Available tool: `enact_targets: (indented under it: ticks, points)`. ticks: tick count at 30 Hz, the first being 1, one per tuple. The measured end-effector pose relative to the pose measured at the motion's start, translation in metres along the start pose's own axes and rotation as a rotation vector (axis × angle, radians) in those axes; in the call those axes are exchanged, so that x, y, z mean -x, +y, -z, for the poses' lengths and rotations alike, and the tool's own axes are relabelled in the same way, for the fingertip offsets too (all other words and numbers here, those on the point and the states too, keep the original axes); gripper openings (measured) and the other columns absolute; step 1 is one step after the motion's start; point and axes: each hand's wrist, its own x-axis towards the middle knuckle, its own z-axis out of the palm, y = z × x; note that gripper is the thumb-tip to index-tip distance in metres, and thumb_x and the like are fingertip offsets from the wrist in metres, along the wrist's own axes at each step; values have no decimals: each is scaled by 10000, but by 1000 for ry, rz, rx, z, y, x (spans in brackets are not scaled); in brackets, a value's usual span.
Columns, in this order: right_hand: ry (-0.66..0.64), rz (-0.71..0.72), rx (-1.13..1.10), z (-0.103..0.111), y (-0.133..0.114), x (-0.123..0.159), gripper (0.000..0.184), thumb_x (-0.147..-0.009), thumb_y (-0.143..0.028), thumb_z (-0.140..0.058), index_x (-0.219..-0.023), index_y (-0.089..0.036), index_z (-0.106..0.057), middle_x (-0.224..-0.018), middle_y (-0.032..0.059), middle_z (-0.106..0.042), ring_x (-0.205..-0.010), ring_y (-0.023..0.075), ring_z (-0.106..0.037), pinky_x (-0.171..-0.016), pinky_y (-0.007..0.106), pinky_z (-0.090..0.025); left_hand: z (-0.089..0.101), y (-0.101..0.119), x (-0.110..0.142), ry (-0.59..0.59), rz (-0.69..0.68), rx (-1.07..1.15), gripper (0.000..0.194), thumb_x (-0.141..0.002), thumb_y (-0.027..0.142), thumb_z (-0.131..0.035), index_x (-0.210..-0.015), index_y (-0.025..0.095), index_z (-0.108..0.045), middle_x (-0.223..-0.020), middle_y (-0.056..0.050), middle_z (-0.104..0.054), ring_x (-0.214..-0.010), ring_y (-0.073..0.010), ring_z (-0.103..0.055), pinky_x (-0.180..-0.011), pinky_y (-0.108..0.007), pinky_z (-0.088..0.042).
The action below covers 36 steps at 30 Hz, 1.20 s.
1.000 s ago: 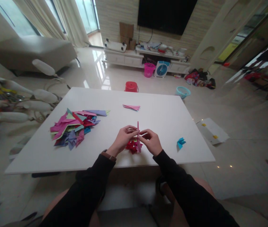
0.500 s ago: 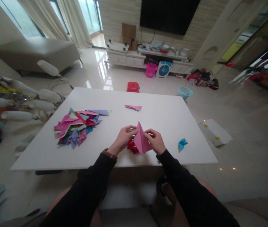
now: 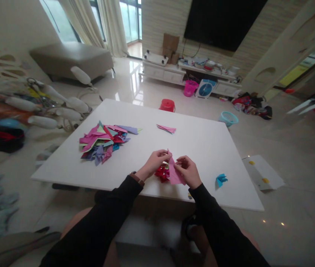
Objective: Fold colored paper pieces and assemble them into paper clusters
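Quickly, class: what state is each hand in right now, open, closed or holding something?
Left hand: closed, pinching the pink paper near its top.
Right hand: closed, holding the pink paper by its side.

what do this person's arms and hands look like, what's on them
Both arms are in plain black long sleeves reaching about to the wrists. The left hand is ungloved, with a brown band at its wrist. The right hand is ungloved too, with no band showing.
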Motion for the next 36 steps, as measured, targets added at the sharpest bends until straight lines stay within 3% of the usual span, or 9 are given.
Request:
enact_targets:
  ticks: [3, 5, 11, 15, 20, 27, 32, 34, 36]
  points:
    - [-30, 63, 172, 2, 0, 2, 224, -816, -389, -723, -915, -220, -616, -878, 49, -686, -750, 201, -640, -673, 338, -522, 3, 0, -3, 74, -87, -84, 230, -753, 338, -770, -734, 127, -682, -667, -18, -639, -573, -96, -565, -545, -213, -443]
    - [20, 214, 374, 1, -2, 4, 174, -852, -371, -695, -912, -223, -623, -936, 67, -682, -852, 228, -638, -743, 369, -519, 4, 1, -5, 139, -107, -69, 217, -765, 298, -755, -679, 122, -662, -607, -15, -615, -534, -94, -559, -535, -215, -453]
    - [25, 585, 888, -8, -6, 7, 50, -913, -220, -621, -870, -231, -643, -828, 58, -665, -840, 238, -576, -773, 375, -449, 5, 9, -4, 237, 9, 92, 168, -725, 127, -759, -631, 120, -621, -586, -44, -648, -556, -133, -659, -608, -251, -557]
    - [72, 742, 1135, -7, -8, 1, 146, -917, -126, -571, -870, -222, -669, -836, 58, -703, -886, 245, -581, -776, 376, -401, 12, 17, 1, 220, 86, 85, 143, -791, 124, -704, -658, 110, -652, -649, -85, -705, -586, -138, -687, -632, -247, -579]
    - [52, 937, 1331, 6, -27, -23, 95, -889, -128, -649, -856, -208, -686, -859, 43, -733, -926, 238, -576, -780, 373, -353, 25, 27, 9, 142, 183, 29, 196, -792, 99, -701, -602, 82, -654, -598, -96, -695, -542, -141, -668, -579, -237, -560]
    - [-228, 1209, 1441, 15, -66, -82, 105, -929, -146, -621, -940, -212, -703, -961, 37, -758, -977, 212, -584, -799, 360, -332, 30, 30, 21, 22, 242, 0, 277, -846, 213, -711, -620, 76, -627, -573, -68, -653, -489, -105, -586, -539, -222, -483]
    - [-364, 1239, 1435, 3, -69, -136, 146, -957, -156, -569, -956, -203, -706, -1004, 59, -754, -976, 209, -587, -793, 350, -337, 33, 40, 20, 64, 192, 16, 267, -909, 160, -549, -645, 123, -553, -580, -41, -618, -471, -105, -579, -513, -220, -445]
    - [-351, 1133, 1496, -3, -64, -162, 176, -959, -156, -540, -929, -187, -711, -979, 79, -751, -957, 219, -587, -787, 348, -340, 36, 44, 20, 85, 171, 12, 252, -894, 120, -509, -643, 138, -525, -576, -26, -601, -464, -101, -572, -501, -212, -431]
    - [-315, 901, 1605, -7, -56, -187, 202, -964, -182, -522, -919, -178, -719, -966, 92, -749, -956, 226, -591, -796, 344, -349, 38, 46, 20, 94, 158, 2, 245, -877, 102, -479, -639, 144, -516, -571, -14, -583, -456, -98, -561, -492, -208, -425]
